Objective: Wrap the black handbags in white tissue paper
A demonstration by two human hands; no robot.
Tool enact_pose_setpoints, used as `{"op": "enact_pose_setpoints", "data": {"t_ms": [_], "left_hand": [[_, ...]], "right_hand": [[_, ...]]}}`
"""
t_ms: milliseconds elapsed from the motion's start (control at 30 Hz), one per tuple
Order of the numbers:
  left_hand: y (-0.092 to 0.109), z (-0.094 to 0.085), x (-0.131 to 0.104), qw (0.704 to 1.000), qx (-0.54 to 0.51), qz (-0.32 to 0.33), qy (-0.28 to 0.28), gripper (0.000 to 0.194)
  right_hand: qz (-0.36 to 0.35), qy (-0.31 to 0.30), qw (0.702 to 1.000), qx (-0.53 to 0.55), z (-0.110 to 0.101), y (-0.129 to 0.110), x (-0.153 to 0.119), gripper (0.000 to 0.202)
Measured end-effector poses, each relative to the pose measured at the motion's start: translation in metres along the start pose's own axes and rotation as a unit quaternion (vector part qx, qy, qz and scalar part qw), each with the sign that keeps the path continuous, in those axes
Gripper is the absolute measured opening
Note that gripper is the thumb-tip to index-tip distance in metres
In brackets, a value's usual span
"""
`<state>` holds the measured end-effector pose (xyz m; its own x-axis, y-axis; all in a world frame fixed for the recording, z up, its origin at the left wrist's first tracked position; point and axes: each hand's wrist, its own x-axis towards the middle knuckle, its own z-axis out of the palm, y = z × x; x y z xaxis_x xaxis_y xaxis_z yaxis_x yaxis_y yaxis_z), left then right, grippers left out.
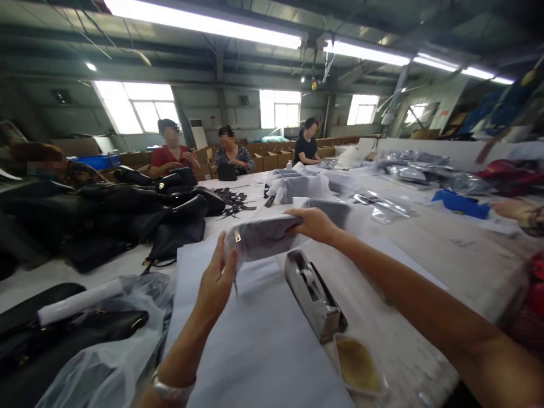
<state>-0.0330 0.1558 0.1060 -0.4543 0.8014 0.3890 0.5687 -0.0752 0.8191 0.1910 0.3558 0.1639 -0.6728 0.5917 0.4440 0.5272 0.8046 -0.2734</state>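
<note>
A dark handbag wrapped in thin translucent white paper (266,238) is held up between my two hands, above the white sheets (250,334). A small gold fitting shows through at its left end. My left hand (216,277) grips that end, thumb and fingers on either side. My right hand (317,224) pinches the far right part, thumb on top and the other fingers partly hidden. Just below and to the right stands a grey tape dispenser (312,294). Near it is a clear tub (359,362) holding something yellow-brown.
Black handbags (106,221) pile up on the left, and a clear plastic bag (114,351) lies nearer. Several wrapped bags (297,184) sit beyond my hands. Flat plastic packets (382,207) and a blue object (461,204) beside another person's hand (512,209) are on the right. Co-workers sit across the table.
</note>
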Motion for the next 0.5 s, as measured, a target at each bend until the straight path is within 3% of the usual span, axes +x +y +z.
{"op": "enact_pose_setpoints", "data": {"t_ms": [133, 267, 367, 433, 500], "left_hand": [[0.023, 0.041, 0.004, 0.993, -0.08, 0.069, -0.046, 0.062], [0.017, 0.056, -0.011, 0.99, -0.104, 0.063, -0.07, 0.055], [0.007, 0.053, -0.027, 0.992, -0.089, 0.05, -0.07, 0.051], [-0.001, 0.047, -0.039, 0.995, -0.069, 0.045, -0.062, 0.048], [-0.01, 0.042, -0.055, 0.997, -0.052, 0.03, -0.052, 0.046]], "right_hand": [[0.06, 0.01, 0.998, -0.034, -0.036, 0.072, -0.019, 0.044], [0.114, -0.033, 0.99, -0.072, -0.031, 0.127, -0.039, 0.034], [0.154, 0.022, 0.982, -0.11, -0.014, 0.136, -0.054, 0.034], [0.161, 0.082, 0.975, -0.129, 0.001, 0.127, -0.065, 0.041], [0.164, 0.079, 0.979, -0.095, 0.021, 0.114, -0.076, 0.037]]}}
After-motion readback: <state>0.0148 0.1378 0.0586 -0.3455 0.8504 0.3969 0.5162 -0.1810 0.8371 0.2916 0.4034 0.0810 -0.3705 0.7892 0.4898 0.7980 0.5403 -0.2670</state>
